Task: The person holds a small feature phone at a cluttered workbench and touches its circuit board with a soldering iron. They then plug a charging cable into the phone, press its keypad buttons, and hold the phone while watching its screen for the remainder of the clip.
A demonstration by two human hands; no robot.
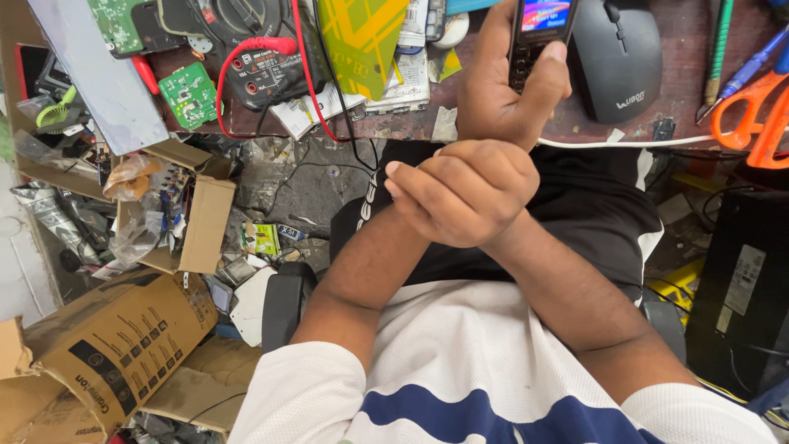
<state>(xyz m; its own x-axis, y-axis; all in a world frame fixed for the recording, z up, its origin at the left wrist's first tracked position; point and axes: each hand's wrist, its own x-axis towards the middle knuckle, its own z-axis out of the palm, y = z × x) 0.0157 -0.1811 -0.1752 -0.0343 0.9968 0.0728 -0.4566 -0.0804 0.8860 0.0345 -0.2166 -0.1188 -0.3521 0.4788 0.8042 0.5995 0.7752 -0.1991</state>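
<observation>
Left hand point(505, 86) is curled round a keypad phone point(538, 33), thumb up on the right side of the keys, fingers behind it. Phone's dark and slim w/ a lit colour screen, cut off by the top edge of the shot. It's up over the desk edge point(575, 136), just left of a black mouse point(616, 57). Right hand point(460, 193) is closed in a fist round the left wrist point(481, 136), nothing else in it.

Containers: open cardboard box point(205, 222) on the floor at left, stuffed w/ clear plastic bags and small bits, can't tell what exactly. Bigger cardboard box point(115, 337) at lower left lies on its side w/ black print on it.

Packages etc: small green packet point(261, 238) on the floor beside the open box. Yellow-green patterned sleeve point(362, 41) is up on the desk. Black case point(740, 288) at far right has a white rectangular label.
</observation>
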